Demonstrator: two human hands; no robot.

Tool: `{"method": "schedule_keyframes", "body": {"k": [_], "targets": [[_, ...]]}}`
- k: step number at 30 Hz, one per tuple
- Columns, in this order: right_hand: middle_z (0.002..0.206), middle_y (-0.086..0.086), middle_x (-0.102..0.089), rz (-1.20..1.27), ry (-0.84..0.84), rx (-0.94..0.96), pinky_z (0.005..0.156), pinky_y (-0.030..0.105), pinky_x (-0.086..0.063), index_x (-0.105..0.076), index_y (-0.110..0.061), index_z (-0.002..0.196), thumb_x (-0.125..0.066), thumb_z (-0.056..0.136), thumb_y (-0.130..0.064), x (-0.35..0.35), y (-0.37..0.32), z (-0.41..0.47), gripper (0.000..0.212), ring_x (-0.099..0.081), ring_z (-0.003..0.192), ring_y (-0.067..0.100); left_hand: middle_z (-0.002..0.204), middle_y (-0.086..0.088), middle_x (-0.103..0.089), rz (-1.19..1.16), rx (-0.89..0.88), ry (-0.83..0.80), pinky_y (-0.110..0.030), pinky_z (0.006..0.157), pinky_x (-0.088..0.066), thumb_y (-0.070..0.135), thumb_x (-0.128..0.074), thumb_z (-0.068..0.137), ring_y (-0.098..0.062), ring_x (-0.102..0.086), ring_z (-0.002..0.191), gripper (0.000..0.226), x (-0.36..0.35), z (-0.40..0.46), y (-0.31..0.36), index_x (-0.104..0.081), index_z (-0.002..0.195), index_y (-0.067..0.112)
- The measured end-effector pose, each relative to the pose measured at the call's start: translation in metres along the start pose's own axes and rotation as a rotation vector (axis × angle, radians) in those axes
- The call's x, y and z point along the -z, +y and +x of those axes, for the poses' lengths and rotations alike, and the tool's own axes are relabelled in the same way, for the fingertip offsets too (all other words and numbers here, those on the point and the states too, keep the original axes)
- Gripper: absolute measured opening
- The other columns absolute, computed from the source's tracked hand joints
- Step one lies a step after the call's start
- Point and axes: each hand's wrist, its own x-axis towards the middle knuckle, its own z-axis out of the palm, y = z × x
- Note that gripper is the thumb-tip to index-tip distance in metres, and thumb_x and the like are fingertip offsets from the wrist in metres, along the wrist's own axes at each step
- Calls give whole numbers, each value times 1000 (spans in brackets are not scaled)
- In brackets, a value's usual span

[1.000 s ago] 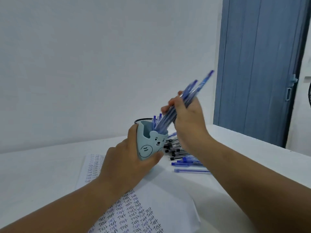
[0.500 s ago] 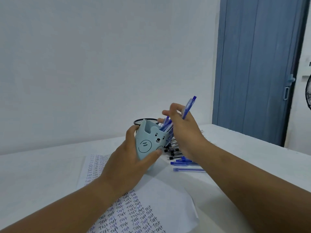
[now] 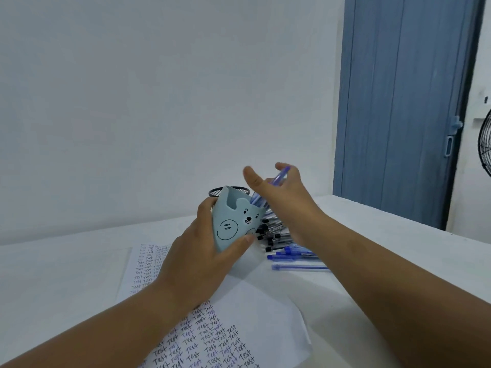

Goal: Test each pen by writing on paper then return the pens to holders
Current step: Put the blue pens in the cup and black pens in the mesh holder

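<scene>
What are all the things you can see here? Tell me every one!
Pale blue bear-face pen holder: one, tilted, gripped above the table.
Blue pens in that holder: a few, count unclear, leaning right.
Black wire-mesh pen cup: one, behind the bear holder, mostly hidden.
Loose pens with black and blue caps: a pile, too many to count, on the table right of the holder.
White paper covered in the handwritten word "Test": at least one sheet, under the left arm.
White table: one.
Blue door: one, back right.
Black fan grille: one, right edge.
Left hand: grips the bear holder.
Right hand: fingers spread over the pens in the holder.
</scene>
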Motion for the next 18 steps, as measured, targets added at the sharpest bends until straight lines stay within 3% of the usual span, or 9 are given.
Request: {"method": "schedule_keyframes", "body": {"k": [2,4,6,8,11,13,15,17,18], "targets": [[133,-2,-54,81,76,11,104,47,-46,-27,-32,147,-68,56,-78,4,-3,3,110,-57,117,20,110,19,-63,-10,25,4,-41,76,-59,87,-51,71,-8,-65,93,80,1,1,-4,-23,136,50],[126,-5,-58,201,150,49,107,52,-44,-38,-34,137,-55,83,-73,7,-4,7,68,-63,108,17,112,18,-63,-4,34,-1,-42,77,-59,88,-51,70,-10,-65,95,82,2,1,-5,-23,137,49],[119,-7,-62,150,171,119,105,49,-48,-51,-37,121,-40,103,-52,9,0,9,26,-65,105,15,113,18,-62,6,29,-8,-41,77,-60,89,-49,69,-10,-65,96,82,2,1,-4,-22,136,50],[118,-10,-62,-32,98,163,105,44,-48,-59,-35,118,-38,107,-40,13,3,11,24,-61,112,13,113,18,-63,20,25,-9,-42,78,-59,90,-49,67,-12,-65,96,83,1,1,-3,-22,135,51],[117,-10,-62,-260,1,133,101,43,-51,-54,-33,120,-43,105,-42,30,-2,10,21,-60,108,11,112,16,-63,26,37,-16,-42,78,-59,90,-49,66,-12,-66,94,83,2,1,-3,-22,134,50],[111,-7,-66,-405,-96,108,89,41,-57,-57,-28,120,-51,103,-36,47,-6,5,20,-65,97,12,110,17,-63,28,50,-7,-43,77,-59,89,-50,67,-12,-66,93,82,3,1,-5,-23,133,50],[103,-12,-66,-656,-232,143,73,29,-54,-61,-32,115,-56,100,-36,66,-1,-6,16,-64,87,7,109,17,-63,29,55,-2,-43,77,-59,88,-51,69,-12,-66,93,80,4,1,-5,-23,133,49],[102,-22,-61,-967,-372,195,78,21,-43,-58,-43,108,-57,96,-49,84,12,-18,13,-58,87,-2,109,18,-63,30,56,-7,-43,77,-59,85,-54,72,-12,-66,92,78,3,1,-4,-22,134,48],[108,-27,-56,-1106,-433,199,86,20,-40,-55,-46,113,-55,93,-59,92,20,-24,24,-54,94,-4,110,18,-63,33,54,-11,-43,77,-59,83,-54,73,-11,-66,92,77,3,1,-4,-22,134,48]]}}
